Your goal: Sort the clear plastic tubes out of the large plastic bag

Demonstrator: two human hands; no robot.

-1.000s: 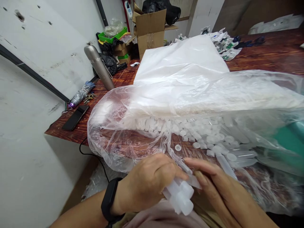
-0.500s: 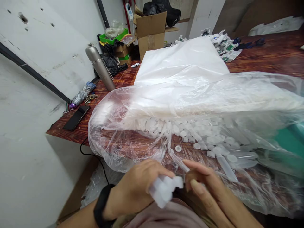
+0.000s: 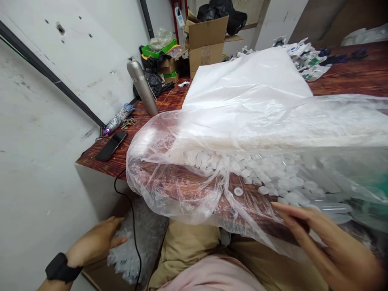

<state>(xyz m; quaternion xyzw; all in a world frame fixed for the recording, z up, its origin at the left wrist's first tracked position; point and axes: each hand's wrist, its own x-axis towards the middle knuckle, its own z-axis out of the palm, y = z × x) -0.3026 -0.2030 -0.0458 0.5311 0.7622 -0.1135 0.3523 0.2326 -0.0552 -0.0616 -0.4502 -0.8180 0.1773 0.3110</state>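
Observation:
My left hand [image 3: 95,240], with a black band on the wrist, is low at the left over a heap of clear plastic pieces [image 3: 130,250] below table level. Its fingers are apart and nothing shows in them. At the table's front edge my right hand [image 3: 315,234] is beside the clear plastic bag [image 3: 188,194]; thumb and fingers are near each other, and whether they pinch the film is unclear. Inside or under the film lie several translucent white caps [image 3: 266,169] and clear tubes [image 3: 330,208]. One round cap [image 3: 238,191] sits apart from them.
A steel bottle [image 3: 142,87], a phone [image 3: 111,146], keys [image 3: 129,123] and a folded umbrella [image 3: 119,118] are at the left. Behind stand a cardboard box [image 3: 207,40] and a white sheet [image 3: 248,76]. A black cable [image 3: 133,226] hangs off the table's left front.
My left hand has moved down and left, and the translucent caps it held are no longer in it. My right hand has shifted right. The camera view has turned slightly left.

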